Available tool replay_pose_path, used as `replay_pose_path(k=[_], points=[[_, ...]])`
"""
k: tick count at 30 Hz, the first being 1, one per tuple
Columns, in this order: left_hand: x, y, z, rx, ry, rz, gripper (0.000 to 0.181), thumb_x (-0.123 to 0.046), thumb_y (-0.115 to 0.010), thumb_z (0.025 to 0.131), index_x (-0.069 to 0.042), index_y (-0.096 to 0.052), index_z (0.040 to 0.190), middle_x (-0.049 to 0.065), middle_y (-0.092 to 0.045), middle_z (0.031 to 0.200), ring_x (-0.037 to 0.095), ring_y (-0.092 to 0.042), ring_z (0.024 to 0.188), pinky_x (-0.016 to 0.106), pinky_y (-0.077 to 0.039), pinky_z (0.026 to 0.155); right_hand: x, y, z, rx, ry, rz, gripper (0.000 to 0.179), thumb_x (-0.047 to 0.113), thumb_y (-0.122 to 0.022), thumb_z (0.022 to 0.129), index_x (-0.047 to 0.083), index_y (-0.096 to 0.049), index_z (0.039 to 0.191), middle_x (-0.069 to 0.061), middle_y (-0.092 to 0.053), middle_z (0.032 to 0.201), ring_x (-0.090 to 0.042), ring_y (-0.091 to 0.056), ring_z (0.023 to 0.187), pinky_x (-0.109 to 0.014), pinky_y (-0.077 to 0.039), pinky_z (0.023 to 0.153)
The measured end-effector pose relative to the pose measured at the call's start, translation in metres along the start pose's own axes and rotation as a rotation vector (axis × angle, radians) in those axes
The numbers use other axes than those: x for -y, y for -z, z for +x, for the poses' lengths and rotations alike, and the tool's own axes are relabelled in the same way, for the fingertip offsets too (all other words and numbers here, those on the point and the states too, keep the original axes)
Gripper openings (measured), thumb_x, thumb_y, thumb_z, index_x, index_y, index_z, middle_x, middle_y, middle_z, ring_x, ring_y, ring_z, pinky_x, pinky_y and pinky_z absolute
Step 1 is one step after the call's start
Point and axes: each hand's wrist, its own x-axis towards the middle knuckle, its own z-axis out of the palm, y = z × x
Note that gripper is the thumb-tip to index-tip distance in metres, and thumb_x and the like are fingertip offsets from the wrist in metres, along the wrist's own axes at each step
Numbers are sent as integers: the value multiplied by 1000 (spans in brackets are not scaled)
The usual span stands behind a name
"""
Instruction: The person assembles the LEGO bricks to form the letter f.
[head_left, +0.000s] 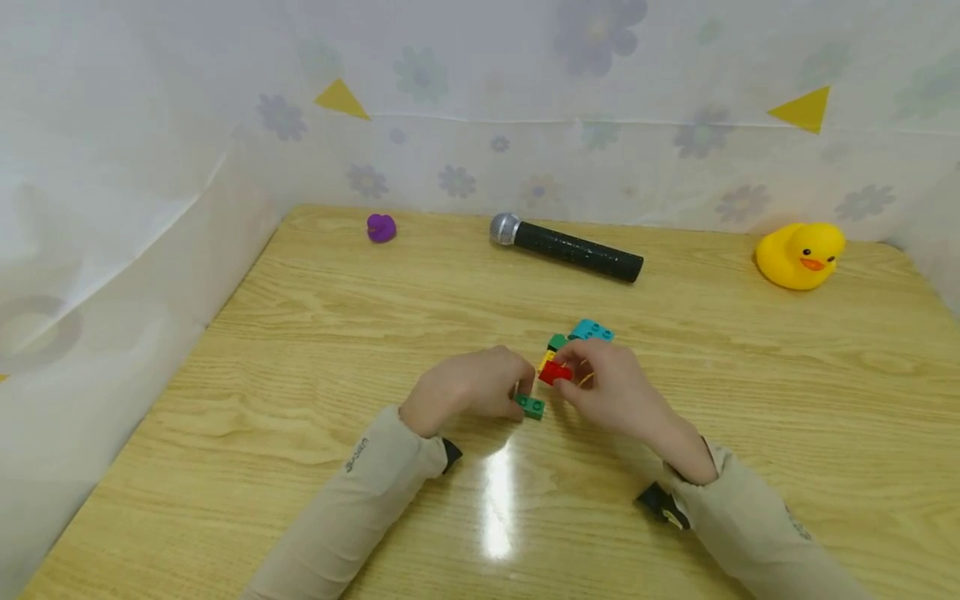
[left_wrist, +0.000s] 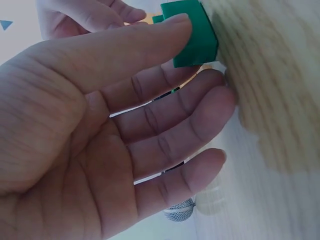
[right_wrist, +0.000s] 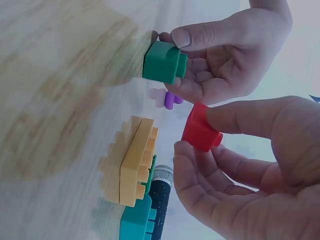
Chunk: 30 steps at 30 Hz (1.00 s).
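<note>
Between thumb and fingers, my left hand (head_left: 476, 382) pinches a green toy building brick (head_left: 531, 407), close over the table. In the right wrist view the green brick (right_wrist: 161, 62) has its stud side facing right. My right hand (head_left: 617, 388) pinches a red building brick (head_left: 555, 373) by its sides, slightly farther back. In the right wrist view the red brick (right_wrist: 199, 129) is held clear of the others. Beyond it on the table lie a yellow brick (right_wrist: 134, 162), another green brick (head_left: 557, 342) and a teal brick (head_left: 592, 330), partly hidden by the right hand in the head view.
At the table's back edge stand a small purple duck (head_left: 381, 228) on the left and a larger yellow duck (head_left: 799, 257) on the right. A black microphone (head_left: 566, 247) with a silver head lies between them. Flower-patterned sheeting (head_left: 465, 150) hangs behind the wooden table (head_left: 337, 333).
</note>
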Motion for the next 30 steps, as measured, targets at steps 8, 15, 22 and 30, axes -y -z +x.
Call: replay_pose_path(k=[8,15,22,30], points=[[2,0,2,-24,9,-13,13,-19,-71,88,-12,-60,86,-4,-59,80,9,-51,69,22,-43,62,0,-1,1,-19,43,32,15,0,-72,81,0,-67,95,-7,-66,87,-21,-62,78,-33,-54,65],[1,1,3,-32,22,-14,14,-17,-72,87,-11,-59,84,-3,-58,78,9,-49,67,22,-41,61,-1,-1,2,-35,103,69,17,-1,-72,81,1,-68,97,-5,-67,87,-19,-63,79,-30,-55,65],[3,0,5,-35,37,1,18,-20,-72,87,-11,-58,81,-4,-54,72,9,-47,63,21,-39,58,-4,-5,3,-4,133,123,16,-3,-72,79,4,-67,93,-1,-66,84,-15,-62,76,-30,-55,65],[4,-1,3,-33,50,23,18,-24,-71,88,-13,-58,83,-5,-56,74,8,-49,65,22,-40,60,-4,-14,2,12,150,148,16,-3,-73,77,6,-68,90,2,-64,81,-13,-60,74,-28,-53,63]])
